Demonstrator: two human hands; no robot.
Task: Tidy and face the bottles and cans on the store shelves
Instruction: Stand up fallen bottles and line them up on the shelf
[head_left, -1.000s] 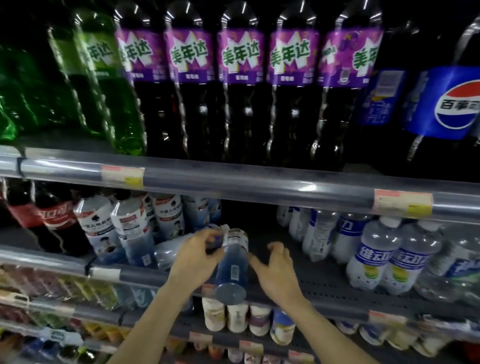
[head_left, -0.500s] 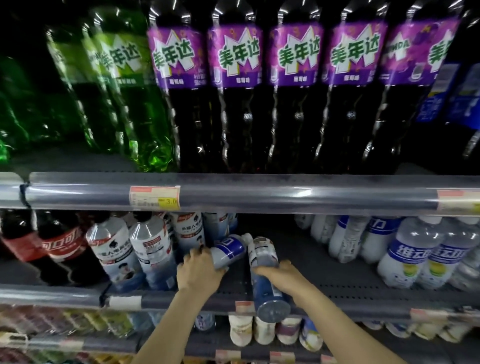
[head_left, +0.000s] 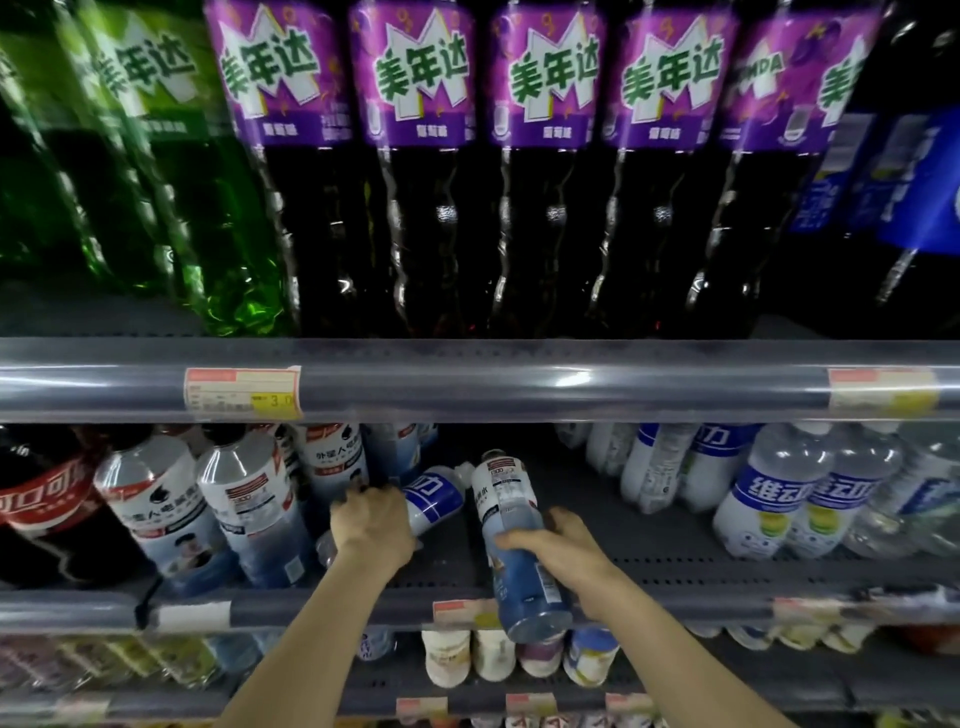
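The blue-liquid bottle (head_left: 519, 545) sat in your right hand (head_left: 566, 551), tilted with its cap toward the back of the middle shelf (head_left: 675, 566) and its base hanging out past the shelf's front rail. Your fingers were wrapped round its lower body, just under the white label. It looked full, so you should have judged it fairly heavy for its size, stiff enough not to buckle, and smooth plastic that could slide if gripped loosely. The waist below the label was the sound place to hold; the base was better left free for setting it down.

Your left hand (head_left: 371, 530) was closed over the toppled bottle (head_left: 431, 499), which lay on its side on the same shelf, cap pointing back, just beside the standing white-labelled bottles (head_left: 249, 499). Its clear body probably felt much the same: firm, slick, prone to roll.

Much was hard to read. Your left fingers were hidden behind the knuckles, so how firm that hold was could not be told. The back of the shelf was dark, and the upper shelf rail (head_left: 467, 384) cut off what stood behind. The purple-labelled bottles (head_left: 415, 156) above were blurred, and the price tags illegible.
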